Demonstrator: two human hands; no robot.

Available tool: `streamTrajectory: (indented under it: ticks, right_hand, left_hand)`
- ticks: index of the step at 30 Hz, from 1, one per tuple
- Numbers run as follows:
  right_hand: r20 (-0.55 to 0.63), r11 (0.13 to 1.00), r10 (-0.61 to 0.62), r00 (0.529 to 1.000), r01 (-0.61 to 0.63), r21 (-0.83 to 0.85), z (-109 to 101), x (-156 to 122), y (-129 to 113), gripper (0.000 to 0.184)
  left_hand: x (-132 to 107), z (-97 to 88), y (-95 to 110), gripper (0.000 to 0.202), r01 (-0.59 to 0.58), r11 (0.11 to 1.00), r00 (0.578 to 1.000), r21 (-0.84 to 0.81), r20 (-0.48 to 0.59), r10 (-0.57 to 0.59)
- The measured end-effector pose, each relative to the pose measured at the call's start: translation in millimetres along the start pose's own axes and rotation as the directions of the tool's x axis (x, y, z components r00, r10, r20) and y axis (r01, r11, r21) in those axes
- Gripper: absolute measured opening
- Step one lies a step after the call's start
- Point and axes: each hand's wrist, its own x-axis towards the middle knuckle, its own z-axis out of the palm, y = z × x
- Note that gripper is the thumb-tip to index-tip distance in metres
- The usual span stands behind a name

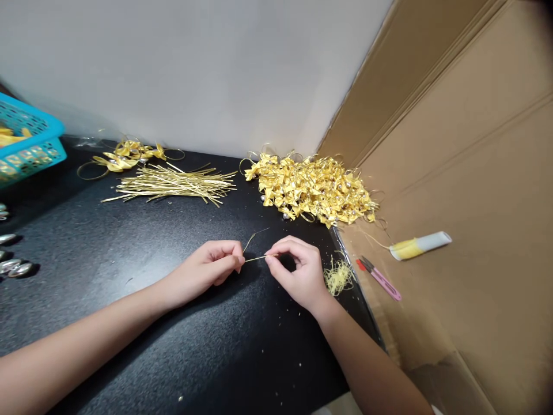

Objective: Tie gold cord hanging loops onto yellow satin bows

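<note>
A thin gold cord (256, 258) runs nearly level between my two hands, above the black speckled table. My left hand (219, 262) is closed on it, fingers curled in. One loose end (250, 240) sticks up past the left fingers and thins to a fine tip. With thumb and forefinger, my right hand (298, 268) pinches the cord's other part. Behind the hands lies a bundle of cut gold cords (173, 183). A heap of yellow ribbon bows (315, 187) with cord loops and small silvery beads sits at the back right.
A blue basket (52, 129) with yellow pieces stands at the left. Nearby are a few bows (125, 157) and silvery beads (19, 268). At the right lie thread scraps (339, 278), pink-handled snips (382, 281) and a yellow thread spool (406, 249) on cardboard. A pale wall closes off the back.
</note>
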Motion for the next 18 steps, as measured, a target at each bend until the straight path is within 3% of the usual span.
streamTrajectory:
  ticks: [8,13,18]
  right_hand:
    - [0.031,0.951,0.180,0.983,-0.182,0.250,2.9,-0.3,4.6,0.004]
    - [0.033,0.936,0.211,0.977,-0.211,0.280,3.6,-0.2,5.8,0.003]
    - [0.057,0.959,0.160,0.985,-0.169,0.229,3.6,-1.3,1.8,0.006]
  left_hand:
    - [0.3,-1.0,-1.0,0.019,-0.009,0.998,1.000,0.060,0.029,0.007]
    - [1.3,-4.0,-4.6,0.021,-0.024,0.996,0.998,0.081,0.062,0.019]
    - [-1.2,-8.3,-2.2,0.008,-0.234,0.964,0.967,0.124,0.129,0.218]
